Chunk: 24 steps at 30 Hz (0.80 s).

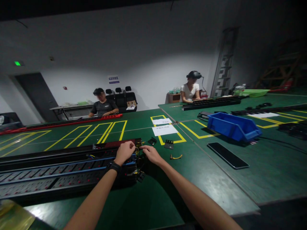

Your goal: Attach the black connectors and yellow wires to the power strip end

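While the long black assembly [79, 179] is lying across the lower left of the frame, the left hand [124, 152] is holding thumb and fingertips together at the assembly's wired end, near the centre. The right hand [152, 154] is extending its index finger toward them; whether either is gripping a wire cannot be told. Fine wiring work is apparently in hand, next calling for steady fingertip control. Right of centre, a yellow cable [177, 157] and, farther, two brackets [169, 145] are lying loose.
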Each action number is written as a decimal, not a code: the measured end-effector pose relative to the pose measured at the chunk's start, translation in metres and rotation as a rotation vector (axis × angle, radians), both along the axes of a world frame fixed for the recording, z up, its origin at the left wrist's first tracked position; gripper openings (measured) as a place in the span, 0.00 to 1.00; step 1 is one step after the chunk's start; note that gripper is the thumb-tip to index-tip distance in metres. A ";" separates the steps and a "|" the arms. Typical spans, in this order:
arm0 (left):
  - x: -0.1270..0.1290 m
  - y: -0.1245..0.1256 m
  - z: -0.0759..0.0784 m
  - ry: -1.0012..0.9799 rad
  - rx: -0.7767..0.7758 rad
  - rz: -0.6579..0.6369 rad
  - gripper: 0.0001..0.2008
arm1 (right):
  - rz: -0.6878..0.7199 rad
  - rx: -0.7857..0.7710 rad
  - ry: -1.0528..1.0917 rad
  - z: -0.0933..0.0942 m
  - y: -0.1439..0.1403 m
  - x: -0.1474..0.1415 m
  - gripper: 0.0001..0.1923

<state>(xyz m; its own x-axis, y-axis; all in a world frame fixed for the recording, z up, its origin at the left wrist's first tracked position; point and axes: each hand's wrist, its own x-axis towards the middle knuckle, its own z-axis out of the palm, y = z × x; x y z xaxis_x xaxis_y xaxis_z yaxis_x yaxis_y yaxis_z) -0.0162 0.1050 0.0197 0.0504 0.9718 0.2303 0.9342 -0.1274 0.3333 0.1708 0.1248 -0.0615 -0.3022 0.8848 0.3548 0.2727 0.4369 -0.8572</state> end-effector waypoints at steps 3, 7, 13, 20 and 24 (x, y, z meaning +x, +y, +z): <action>0.003 -0.002 0.000 0.034 -0.032 0.032 0.11 | 0.009 0.078 -0.086 -0.003 -0.003 -0.004 0.23; 0.003 -0.006 0.002 0.075 -0.039 0.072 0.12 | 0.011 0.106 -0.156 -0.007 -0.005 -0.005 0.25; 0.004 -0.006 0.001 0.088 -0.036 0.040 0.12 | -0.003 0.109 -0.191 -0.006 -0.006 -0.004 0.25; -0.004 0.003 -0.004 0.026 -0.047 -0.095 0.15 | -0.011 0.134 -0.194 -0.009 -0.005 -0.004 0.25; -0.004 0.003 -0.006 0.018 -0.051 -0.097 0.15 | -0.037 0.128 -0.207 -0.010 -0.005 -0.004 0.25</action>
<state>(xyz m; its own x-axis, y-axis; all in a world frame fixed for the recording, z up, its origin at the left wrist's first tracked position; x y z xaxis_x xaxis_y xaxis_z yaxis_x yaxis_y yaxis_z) -0.0205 0.1076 0.0134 0.1484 0.9727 0.1785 0.9243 -0.2006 0.3247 0.1666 0.1199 -0.0716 -0.3485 0.8483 0.3986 0.4541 0.5248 -0.7200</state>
